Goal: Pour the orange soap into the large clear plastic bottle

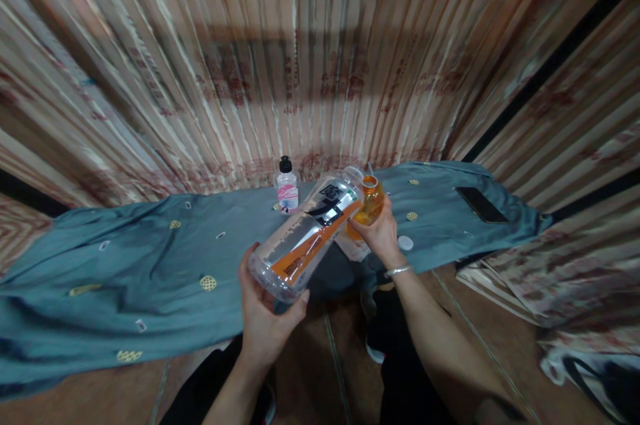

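Note:
My left hand [273,325] is wrapped around the base of a large clear plastic bottle [300,245] with an orange and black label. This bottle is tilted, its neck raised to the upper right. In my right hand [380,232] is a small amber bottle [370,205] with an uncovered mouth, held beside the neck of the large one. Whether the two bottles touch, I cannot tell. A whitish item [354,246] lies beneath them, partly covered. To the right of my right hand, a round white cap [405,242] rests on the cloth.
A teal cloth [175,252] with yellow prints covers the long surface. Near its back stands a small clear bottle [287,192] with a pink label and black cap. A dark phone [480,204] lies at the right. Pleated curtains [310,78] hang close behind.

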`<state>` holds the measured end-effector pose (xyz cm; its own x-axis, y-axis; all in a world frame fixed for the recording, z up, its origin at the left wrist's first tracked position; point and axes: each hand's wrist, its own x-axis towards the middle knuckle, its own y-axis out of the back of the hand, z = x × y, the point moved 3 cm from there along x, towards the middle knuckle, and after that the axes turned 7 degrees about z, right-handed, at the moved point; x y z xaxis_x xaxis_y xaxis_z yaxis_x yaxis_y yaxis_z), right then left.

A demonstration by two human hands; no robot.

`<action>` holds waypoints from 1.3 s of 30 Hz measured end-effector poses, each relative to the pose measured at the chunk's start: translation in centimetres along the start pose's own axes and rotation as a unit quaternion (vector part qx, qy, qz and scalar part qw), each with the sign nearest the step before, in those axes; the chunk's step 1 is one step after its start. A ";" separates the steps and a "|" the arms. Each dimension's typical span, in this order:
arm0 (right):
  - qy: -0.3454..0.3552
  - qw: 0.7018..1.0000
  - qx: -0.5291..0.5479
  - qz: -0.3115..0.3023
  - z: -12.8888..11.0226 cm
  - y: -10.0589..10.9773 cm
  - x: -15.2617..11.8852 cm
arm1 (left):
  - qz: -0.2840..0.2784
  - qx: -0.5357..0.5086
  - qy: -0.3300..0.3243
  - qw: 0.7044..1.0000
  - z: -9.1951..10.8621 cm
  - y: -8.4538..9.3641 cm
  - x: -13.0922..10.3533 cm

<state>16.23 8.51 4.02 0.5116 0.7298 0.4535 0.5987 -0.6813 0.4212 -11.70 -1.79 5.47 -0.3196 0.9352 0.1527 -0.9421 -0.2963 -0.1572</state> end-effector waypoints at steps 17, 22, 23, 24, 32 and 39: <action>-0.006 1.000 -0.015 0.004 0.4 -0.4 0.2 | -0.013 -0.215 0.167 0.962 -0.8 -1.3 1.9; 0.004 1.000 -0.004 0.007 0.2 -0.6 0.2 | -0.017 -0.247 0.202 0.948 -0.8 -1.1 2.4; 0.007 1.000 -0.005 0.008 0.1 -0.6 0.3 | -0.018 -0.251 0.212 0.944 -0.9 -1.1 2.5; 0.010 1.000 -0.006 0.008 0.1 -0.7 0.3 | -0.019 -0.255 0.222 0.941 -0.9 -1.1 2.6; 0.007 1.000 -0.011 -0.009 -0.6 -0.9 0.4 | -0.019 -0.262 0.261 0.929 -1.6 -0.5 3.2; 0.016 0.999 -0.006 -0.034 -1.1 -0.9 0.5 | 0.002 -0.280 0.297 0.913 -2.5 1.0 3.2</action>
<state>15.20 9.43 4.72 0.4495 0.7725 0.4486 0.6239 -0.6309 0.4612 -13.40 1.44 3.36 -0.0544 0.9239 -0.3787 -0.6878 -0.3097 -0.6565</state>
